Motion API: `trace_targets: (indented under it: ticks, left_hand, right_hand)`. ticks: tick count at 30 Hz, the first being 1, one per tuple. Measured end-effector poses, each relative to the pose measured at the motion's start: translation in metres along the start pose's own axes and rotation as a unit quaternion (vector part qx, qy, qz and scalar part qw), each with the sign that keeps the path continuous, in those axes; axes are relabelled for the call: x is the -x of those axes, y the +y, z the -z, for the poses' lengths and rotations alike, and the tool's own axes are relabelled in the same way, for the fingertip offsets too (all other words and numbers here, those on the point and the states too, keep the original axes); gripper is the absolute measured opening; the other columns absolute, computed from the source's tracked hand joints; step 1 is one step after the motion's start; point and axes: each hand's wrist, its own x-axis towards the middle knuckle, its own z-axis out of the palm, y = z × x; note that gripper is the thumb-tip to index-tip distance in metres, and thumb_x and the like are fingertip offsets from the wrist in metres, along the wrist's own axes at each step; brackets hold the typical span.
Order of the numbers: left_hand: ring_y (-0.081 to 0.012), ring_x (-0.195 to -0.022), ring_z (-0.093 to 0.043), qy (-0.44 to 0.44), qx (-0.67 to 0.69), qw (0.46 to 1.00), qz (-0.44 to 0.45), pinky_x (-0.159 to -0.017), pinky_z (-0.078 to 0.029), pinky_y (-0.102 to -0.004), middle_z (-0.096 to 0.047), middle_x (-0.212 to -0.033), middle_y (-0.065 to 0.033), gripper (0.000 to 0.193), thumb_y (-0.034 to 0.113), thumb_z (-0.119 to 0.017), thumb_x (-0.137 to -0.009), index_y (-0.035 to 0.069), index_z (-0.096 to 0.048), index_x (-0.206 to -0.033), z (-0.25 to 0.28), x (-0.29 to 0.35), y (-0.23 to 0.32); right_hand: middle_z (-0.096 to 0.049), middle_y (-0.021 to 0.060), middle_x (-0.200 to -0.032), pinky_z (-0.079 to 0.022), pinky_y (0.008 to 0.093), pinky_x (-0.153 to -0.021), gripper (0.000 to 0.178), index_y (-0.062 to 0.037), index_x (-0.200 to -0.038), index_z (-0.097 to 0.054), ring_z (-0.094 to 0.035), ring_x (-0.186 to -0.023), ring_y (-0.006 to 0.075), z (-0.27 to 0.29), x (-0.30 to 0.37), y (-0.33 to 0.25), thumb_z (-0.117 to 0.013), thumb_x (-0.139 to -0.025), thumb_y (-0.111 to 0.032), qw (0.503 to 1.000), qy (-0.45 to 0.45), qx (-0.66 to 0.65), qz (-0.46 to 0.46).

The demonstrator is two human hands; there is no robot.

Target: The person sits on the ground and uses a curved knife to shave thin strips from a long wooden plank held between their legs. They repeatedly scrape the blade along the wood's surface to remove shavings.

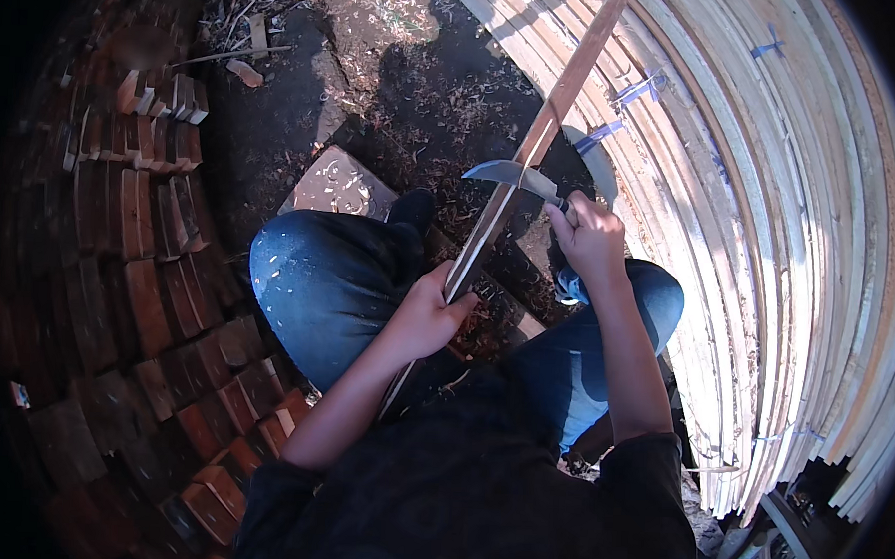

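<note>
A long, narrow wooden strip (487, 224) slants from my lap up and away to the far right, its lit edge showing as a pale line. My left hand (428, 314) is closed around its lower part, between my knees. Farther along the strip, a knife with a curved blade (507, 172) lies crosswise against the wood, its tip pointing left. My right hand (591, 236) grips the knife's handle, which the fingers mostly hide. The strip's near end passes under my left forearm toward my body.
Stacked reddish wooden blocks (147, 296) rise along the left. Long pale wooden strips (759, 233) lie piled on the right, some tied with blue bands. A flat slab (340, 183) with shavings sits beyond my left knee. Dark ground (274, 142) is littered with wood chips.
</note>
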Motion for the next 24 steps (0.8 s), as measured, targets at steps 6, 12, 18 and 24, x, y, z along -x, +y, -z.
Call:
trace_targets:
  ticks: [6, 12, 18, 24]
  left_hand:
    - [-0.0115, -0.064, -0.052, -0.011, 0.041, 0.999, -0.007, -0.059, -0.043, -0.0315, -0.055, -0.069, -0.0049, 0.024, 0.005, -0.064, -0.084, -0.001, -0.056, -0.107, -0.002, 0.002, -0.018]
    - [-0.0116, -0.071, -0.056, -0.015, 0.084, 0.996, -0.011, -0.066, -0.047, -0.0310, -0.060, -0.076, -0.0052, 0.025, 0.004, -0.065, -0.084, -0.001, -0.057, -0.106, -0.007, 0.003, -0.011]
    - [-0.0120, -0.075, -0.058, -0.017, 0.087, 0.996, -0.005, -0.070, -0.049, -0.0311, -0.062, -0.079, -0.0066, 0.029, 0.005, -0.068, -0.082, -0.003, -0.055, -0.107, -0.005, 0.006, 0.009]
    - [-0.0117, -0.096, -0.059, -0.044, -0.010, 0.999, 0.029, -0.086, -0.048, -0.0302, -0.065, -0.103, -0.0071, 0.042, 0.000, -0.067, -0.083, -0.003, -0.053, -0.122, -0.002, 0.004, 0.011]
  right_hand:
    - [-0.052, 0.0146, -0.057, -0.044, 0.0397, -0.050, 0.032, -0.0026, -0.077, -0.053, -0.059, -0.054, 0.0331, 0.013, 0.018, -0.007, -0.068, -0.087, -0.029, 0.991, -0.095, -0.088, -0.024]
    - [-0.054, 0.0161, -0.060, -0.045, 0.0431, -0.051, 0.034, -0.0025, -0.076, -0.054, -0.058, -0.058, 0.0384, 0.009, 0.022, -0.015, -0.068, -0.086, -0.031, 0.948, -0.187, -0.241, -0.094]
    - [-0.057, 0.0107, -0.058, -0.048, 0.0411, -0.048, 0.038, -0.0069, -0.071, -0.052, -0.060, -0.053, 0.0319, 0.007, 0.026, -0.050, -0.069, -0.084, -0.038, 0.983, -0.132, -0.112, 0.058]
    - [-0.057, 0.0095, -0.056, -0.048, 0.0389, -0.047, 0.038, -0.0072, -0.070, -0.052, -0.062, -0.052, 0.0290, 0.006, -0.007, 0.005, -0.069, -0.084, -0.037, 1.000, -0.021, 0.012, 0.009]
